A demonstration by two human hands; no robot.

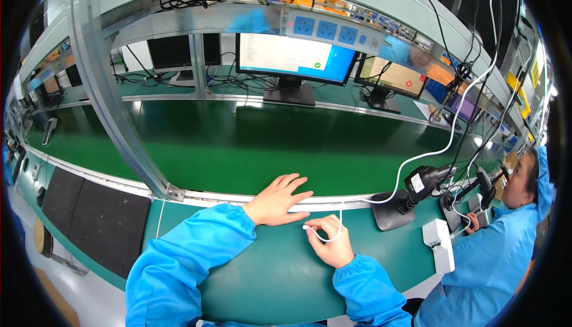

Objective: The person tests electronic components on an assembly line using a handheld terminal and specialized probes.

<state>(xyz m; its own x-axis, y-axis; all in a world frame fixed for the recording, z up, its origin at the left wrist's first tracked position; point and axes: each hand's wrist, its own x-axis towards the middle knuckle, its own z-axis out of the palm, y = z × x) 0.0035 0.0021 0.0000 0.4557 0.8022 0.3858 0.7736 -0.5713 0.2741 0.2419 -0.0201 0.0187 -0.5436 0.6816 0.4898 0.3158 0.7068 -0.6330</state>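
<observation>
The thin, smooth white cable [341, 215] with a small pale plug end [306, 227] is at the bare right hand [333, 242], above the matte green bench top [262, 267]. The right hand's fingers are curled closed around the cable near its end, while the bare left hand [279, 200], at ten o'clock from it, lies palm down with fingers spread and grasps nothing. The cable should prove light and limp, springy enough to hold the loose curve it makes across the fingers, and perhaps a little slick; the end is likely its stiffest part and its connector the most delicate. A pinch just behind that end, on its body rather than the bare cord, would seem the surest hold. Relative to the grip, the plug end pokes out at ten o'clock, toward the left fingertips but apart from them; the cord bows below it, then climbs at twelve o'clock to the silvery metal rail [208, 199]. At two o'clock, near the cord, stands a black handheld scanner [424, 183] on its flat black base [390, 214].
</observation>
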